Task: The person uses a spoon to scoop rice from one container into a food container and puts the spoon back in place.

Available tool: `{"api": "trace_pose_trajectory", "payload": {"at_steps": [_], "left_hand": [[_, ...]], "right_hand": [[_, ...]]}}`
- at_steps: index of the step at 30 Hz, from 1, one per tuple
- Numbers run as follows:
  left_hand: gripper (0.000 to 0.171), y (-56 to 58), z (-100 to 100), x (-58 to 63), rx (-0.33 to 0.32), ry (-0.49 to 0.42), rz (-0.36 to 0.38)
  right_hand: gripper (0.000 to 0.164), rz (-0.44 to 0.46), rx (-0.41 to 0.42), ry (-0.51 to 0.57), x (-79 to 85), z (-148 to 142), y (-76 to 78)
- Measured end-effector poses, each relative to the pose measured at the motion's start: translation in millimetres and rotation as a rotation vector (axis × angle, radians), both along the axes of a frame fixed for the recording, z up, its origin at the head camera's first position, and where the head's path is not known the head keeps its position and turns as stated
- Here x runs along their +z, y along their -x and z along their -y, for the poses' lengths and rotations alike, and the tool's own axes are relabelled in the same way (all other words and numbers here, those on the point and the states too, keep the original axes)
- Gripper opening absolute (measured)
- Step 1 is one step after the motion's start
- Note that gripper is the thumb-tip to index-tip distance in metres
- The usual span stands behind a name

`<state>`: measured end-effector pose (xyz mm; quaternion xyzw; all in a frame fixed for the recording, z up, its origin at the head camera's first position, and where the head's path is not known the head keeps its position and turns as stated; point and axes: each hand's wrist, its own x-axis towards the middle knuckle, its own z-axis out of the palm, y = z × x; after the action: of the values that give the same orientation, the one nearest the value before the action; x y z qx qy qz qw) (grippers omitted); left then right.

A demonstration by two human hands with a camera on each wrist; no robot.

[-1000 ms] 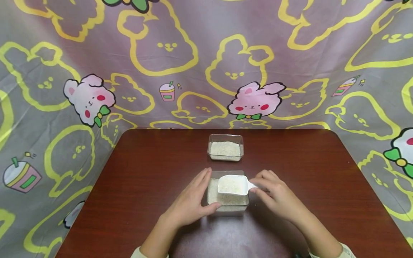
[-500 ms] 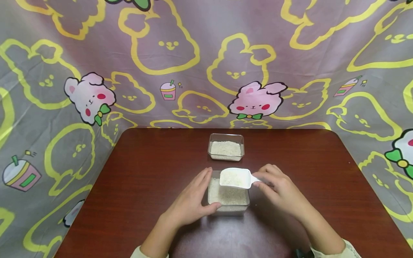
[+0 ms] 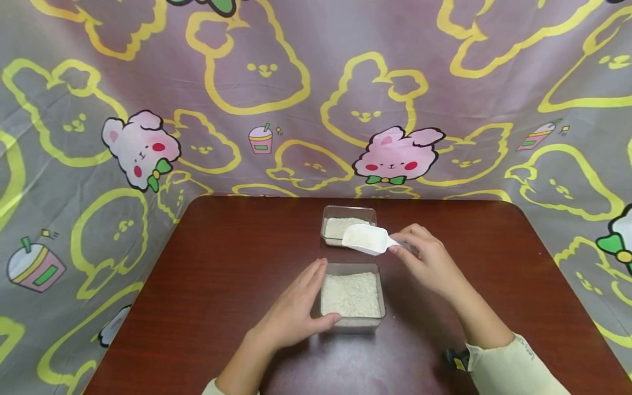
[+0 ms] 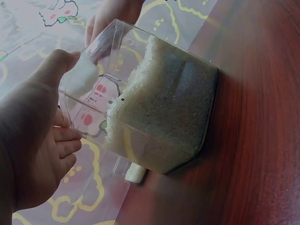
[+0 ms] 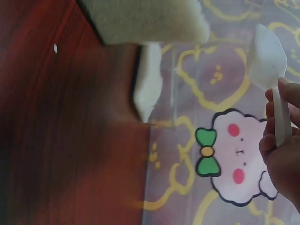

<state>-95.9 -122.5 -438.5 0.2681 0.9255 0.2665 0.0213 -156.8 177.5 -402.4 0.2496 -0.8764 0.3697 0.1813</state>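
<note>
My left hand [image 3: 293,310] holds the left side of the nearer clear container [image 3: 356,325], thumb on its front rim and fingers along the left wall. White rice [image 3: 351,296] fills much of it; the left wrist view shows the grains sloping behind the transparent wall [image 4: 173,136]. My right hand [image 3: 424,258] pinches the handle of a white scoop [image 3: 364,240] that carries rice. In the head view the scoop overlaps the front right of the farther clear container [image 3: 329,240], which has rice too. The right wrist view shows the scoop's underside [image 5: 265,56], fingers wrapped about its handle.
Both containers stand on a dark red-brown wooden table [image 3: 237,252]. A cartoon-printed curtain [image 3: 296,77] encloses its back and sides. One loose grain [image 5: 55,48] lies on the tabletop. A dark strap-like object [image 3: 456,359] shows by the right sleeve.
My right hand has lifted the rice-laden scoop from over the nearer container and moved it away from me, to the farther container's front. My left hand has stayed at the nearer container.
</note>
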Motion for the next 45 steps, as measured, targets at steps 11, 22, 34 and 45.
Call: {"api": "trace_pose_trajectory", "payload": {"at_steps": [11,22,34,45], "left_hand": [[0.101,-1.8,-2.9,0.5,-0.015,-0.011,-0.002],[0.101,-2.1,-2.9,-0.2,-0.012,-0.012,-0.004],[0.102,-1.2,-1.5,-0.1,0.0,-0.009,-0.004],[0.102,-1.4,-0.7,0.1,0.005,-0.003,0.006]], "right_hand": [[0.018,0.01,-0.11,-0.112,-23.5,4.6,51.0],[0.016,-0.251,-0.119,-0.365,-34.8,21.3,66.2],[0.011,-0.513,-0.13,-0.512,-33.9,23.0,72.3],[0.012,-0.537,-0.122,-0.542,-30.1,21.1,69.8]]}}
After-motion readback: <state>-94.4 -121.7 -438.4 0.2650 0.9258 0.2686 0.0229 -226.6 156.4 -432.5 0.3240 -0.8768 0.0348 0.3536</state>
